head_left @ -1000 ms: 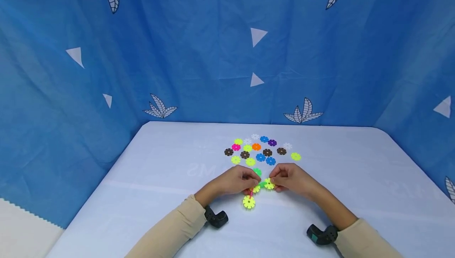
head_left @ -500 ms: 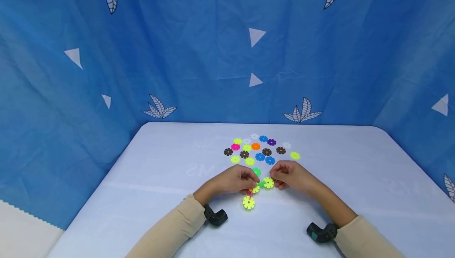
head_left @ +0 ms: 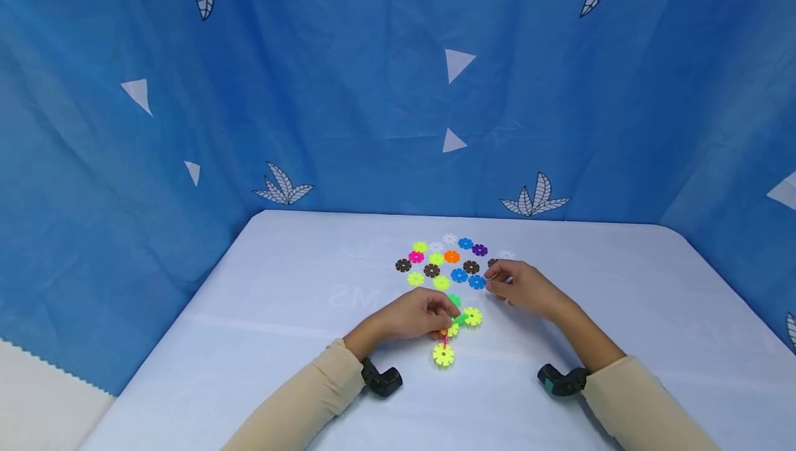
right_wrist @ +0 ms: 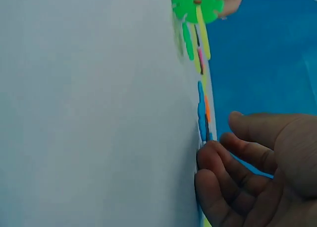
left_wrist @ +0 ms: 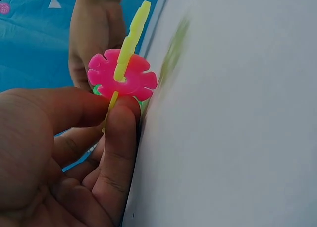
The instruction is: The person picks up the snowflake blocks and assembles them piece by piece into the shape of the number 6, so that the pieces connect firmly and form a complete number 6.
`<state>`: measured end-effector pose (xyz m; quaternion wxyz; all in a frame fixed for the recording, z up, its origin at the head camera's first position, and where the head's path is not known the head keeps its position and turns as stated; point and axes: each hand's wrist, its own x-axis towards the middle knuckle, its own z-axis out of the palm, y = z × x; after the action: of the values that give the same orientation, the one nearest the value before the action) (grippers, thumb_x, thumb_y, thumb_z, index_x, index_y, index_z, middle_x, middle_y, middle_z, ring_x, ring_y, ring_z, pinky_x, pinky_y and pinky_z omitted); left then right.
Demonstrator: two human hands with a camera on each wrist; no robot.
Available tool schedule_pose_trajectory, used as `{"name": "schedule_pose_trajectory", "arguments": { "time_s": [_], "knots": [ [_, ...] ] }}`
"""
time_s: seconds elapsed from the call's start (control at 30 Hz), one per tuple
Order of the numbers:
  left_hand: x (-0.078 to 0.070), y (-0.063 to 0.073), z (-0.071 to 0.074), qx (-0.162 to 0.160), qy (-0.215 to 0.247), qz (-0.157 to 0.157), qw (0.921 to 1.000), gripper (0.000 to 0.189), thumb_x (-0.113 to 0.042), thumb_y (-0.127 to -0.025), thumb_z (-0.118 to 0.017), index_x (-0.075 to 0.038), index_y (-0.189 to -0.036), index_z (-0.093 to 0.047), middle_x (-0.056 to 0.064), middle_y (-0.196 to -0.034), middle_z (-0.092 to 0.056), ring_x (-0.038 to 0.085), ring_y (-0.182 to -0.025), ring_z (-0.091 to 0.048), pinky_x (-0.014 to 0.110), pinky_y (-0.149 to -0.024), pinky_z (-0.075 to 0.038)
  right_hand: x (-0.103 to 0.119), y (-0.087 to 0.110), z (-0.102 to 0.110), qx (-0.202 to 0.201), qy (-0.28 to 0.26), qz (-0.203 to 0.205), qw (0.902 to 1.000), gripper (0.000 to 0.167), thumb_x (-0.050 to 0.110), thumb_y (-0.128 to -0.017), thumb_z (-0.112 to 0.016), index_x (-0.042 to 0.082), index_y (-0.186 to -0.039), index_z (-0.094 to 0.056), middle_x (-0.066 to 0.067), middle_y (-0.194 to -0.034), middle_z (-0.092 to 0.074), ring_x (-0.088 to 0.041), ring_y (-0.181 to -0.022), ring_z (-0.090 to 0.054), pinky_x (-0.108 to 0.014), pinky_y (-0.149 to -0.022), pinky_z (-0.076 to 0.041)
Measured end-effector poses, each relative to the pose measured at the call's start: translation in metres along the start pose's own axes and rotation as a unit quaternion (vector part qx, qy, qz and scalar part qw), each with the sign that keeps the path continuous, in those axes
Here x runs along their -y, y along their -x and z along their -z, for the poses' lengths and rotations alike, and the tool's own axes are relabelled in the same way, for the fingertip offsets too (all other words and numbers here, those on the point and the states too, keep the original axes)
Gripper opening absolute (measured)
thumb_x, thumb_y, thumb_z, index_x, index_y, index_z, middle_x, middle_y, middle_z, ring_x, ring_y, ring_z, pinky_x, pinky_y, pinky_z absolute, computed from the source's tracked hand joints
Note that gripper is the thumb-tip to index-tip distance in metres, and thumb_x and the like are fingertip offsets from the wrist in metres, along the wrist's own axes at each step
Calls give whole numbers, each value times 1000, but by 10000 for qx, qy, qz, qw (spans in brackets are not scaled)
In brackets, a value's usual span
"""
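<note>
In the head view, the left hand pinches a joined chain of notched plastic flower discs between thumb and forefinger, at the gripped yellow disc. The lower yellow disc hangs below that pinch, and the side yellow disc stands just to its right. A loose green disc lies just beyond the left fingertips. The right hand is apart from the chain, fingers loosely bent, near a blue disc; more discs spread beyond both hands on the white table.

In the left wrist view, the pink disc sits just past the pinching fingertips, slotted with the lower yellow disc, seen edge-on.

In the right wrist view, the thumb stands clear of the curved fingers, with no disc visible between them; whether the fingertips touch one cannot be told. The green connecting disc is well away from this hand.
</note>
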<state>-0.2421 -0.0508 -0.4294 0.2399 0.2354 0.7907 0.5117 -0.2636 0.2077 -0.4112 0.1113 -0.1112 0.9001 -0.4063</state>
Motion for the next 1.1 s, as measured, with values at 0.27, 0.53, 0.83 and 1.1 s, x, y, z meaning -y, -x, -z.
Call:
{"name": "schedule_pose_trajectory", "arguments": {
  "time_s": [0.27, 0.53, 0.83, 1.1],
  "knots": [
    [1, 0, -2, -74, 46, 27, 10000, 15, -6, -97, -66, -7, -111, -73, 5, -83, -67, 16, -70, -66, 26, -71, -55, 6, -17, -2, -32, 1008, -107, 9948, 27, 16, -90, -77, 4, -113, -68, -5, -85, -58, -21, -79, -53, -31, -67, -49],
    [-1, 1, -2, -149, 82, 68, 9998, 16, -7, -96, -68, -6, -111, -72, 6, -83, -66, 17, -69, -64, 27, -71, -55, 8, -19, -9, -102, 1219, 14, 9925, 22, 10, -87, -79, 5, -106, -68, -5, -82, -56, -21, -77, -52, -32, -67, -48],
    [0, 1, -2, -177, 145, 61, 9997, 16, -5, -96, -68, -5, -112, -72, 7, -83, -66, 17, -69, -64, 28, -70, -56, 3, -13, -8, -275, 850, -59, 9960, 22, 9, -85, -79, 8, -94, -59, -5, -84, -56, -23, -83, -53, -33, -72, -50],
    [3, -1, -2, -165, 132, 61, 9998, 16, -6, -96, -68, -6, -112, -73, 6, -83, -66, 16, -69, -64, 27, -71, -56, -3, -1, -4, -352, 241, 25, 9991, 10, 7, -93, -72, 8, -95, -62, -6, -83, -55, -23, -81, -51, -30, -65, -46]
  ]
}}
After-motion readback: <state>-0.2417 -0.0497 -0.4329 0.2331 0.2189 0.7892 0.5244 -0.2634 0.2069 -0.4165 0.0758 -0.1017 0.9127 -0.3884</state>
